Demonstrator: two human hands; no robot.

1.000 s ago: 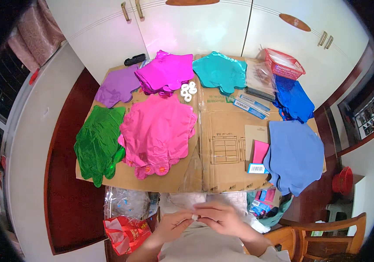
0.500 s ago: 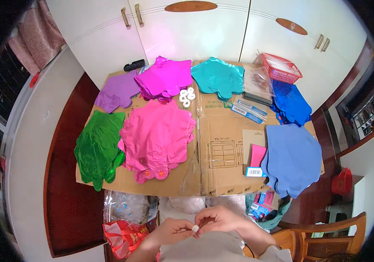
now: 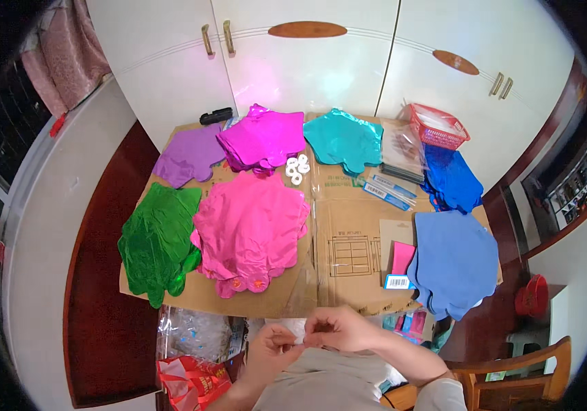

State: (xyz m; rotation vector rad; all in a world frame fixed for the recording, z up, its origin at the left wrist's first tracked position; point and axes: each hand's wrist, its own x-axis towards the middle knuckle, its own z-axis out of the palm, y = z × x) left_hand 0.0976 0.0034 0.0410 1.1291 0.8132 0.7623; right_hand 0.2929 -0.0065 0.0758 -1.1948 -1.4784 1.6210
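Note:
My left hand (image 3: 270, 351) and my right hand (image 3: 338, 330) meet in front of my body, below the near edge of the cardboard-topped table. Between their fingertips they pinch a small white round piece (image 3: 300, 340), mostly covered by the fingers. Its exact kind is too small to make out. Nearest to the hands on the cardboard (image 3: 345, 294) lies a stack of pink foil balloons (image 3: 252, 222). Several small white rolls (image 3: 297, 170) are grouped behind that stack.
Around the table lie flat foil balloons: green (image 3: 160, 240), purple (image 3: 187, 156), magenta (image 3: 264, 139), teal (image 3: 345, 142), dark blue (image 3: 452, 179) and grey-blue (image 3: 456, 260). A red basket (image 3: 438, 127) stands at the back right. A wooden chair (image 3: 512, 373) is at my right, a red bag (image 3: 194, 383) lower left.
Both hands have come up slightly, and the fingers now cover more of the white piece. The view has tilted, so the table sits lower in it.

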